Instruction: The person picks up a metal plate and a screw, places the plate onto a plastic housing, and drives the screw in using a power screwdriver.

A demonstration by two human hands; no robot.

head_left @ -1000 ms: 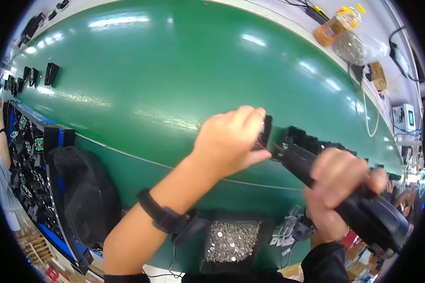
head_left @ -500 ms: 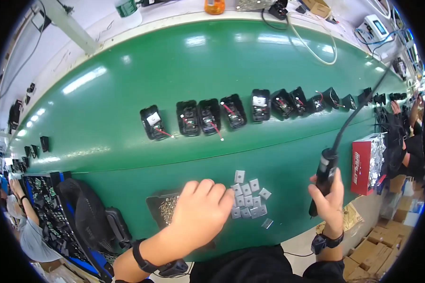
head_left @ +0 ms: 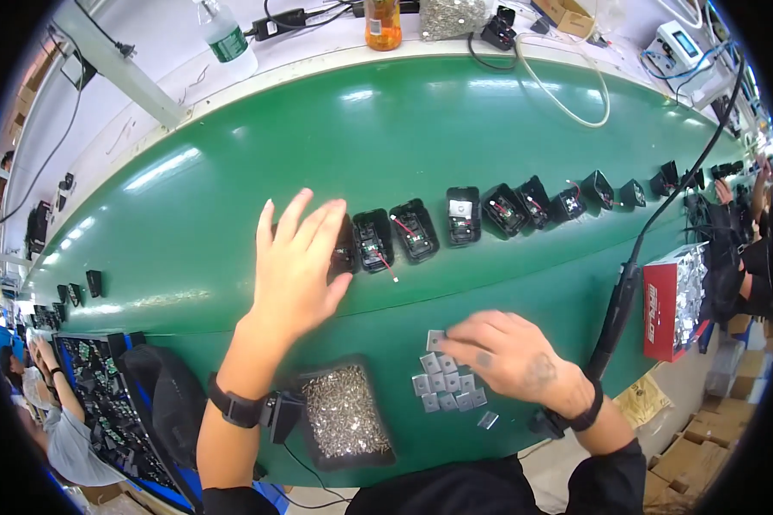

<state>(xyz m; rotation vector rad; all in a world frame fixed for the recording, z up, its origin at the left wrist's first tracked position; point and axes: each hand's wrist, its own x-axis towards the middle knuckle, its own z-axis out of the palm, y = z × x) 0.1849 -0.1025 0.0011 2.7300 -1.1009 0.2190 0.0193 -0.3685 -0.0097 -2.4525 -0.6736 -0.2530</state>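
My left hand (head_left: 296,266) reaches over the left end of a row of black plastic housings, fingers spread. It covers most of one housing (head_left: 342,249) and hides the leftmost one; whether it touches them I cannot tell. Beside it are open housings with small circuit boards and red wires (head_left: 374,240). My right hand (head_left: 520,360) is over a cluster of small square metal plates (head_left: 442,382), its fingers pinched at the edge of the farthest plate (head_left: 435,341). To its right a black electric screwdriver (head_left: 617,322) hangs on its cord, out of my hand.
A dark tray of small screws (head_left: 348,412) stands near the front edge. A red box of metal parts (head_left: 674,300) is at right. At left lie a crate of circuit boards (head_left: 103,395) and black mesh fabric (head_left: 167,386). A co-worker's arm (head_left: 60,386) shows far left.
My left hand has moved from above the screw tray to the housings and opened. My right hand has let go of the electric screwdriver and moved left to the metal plates.
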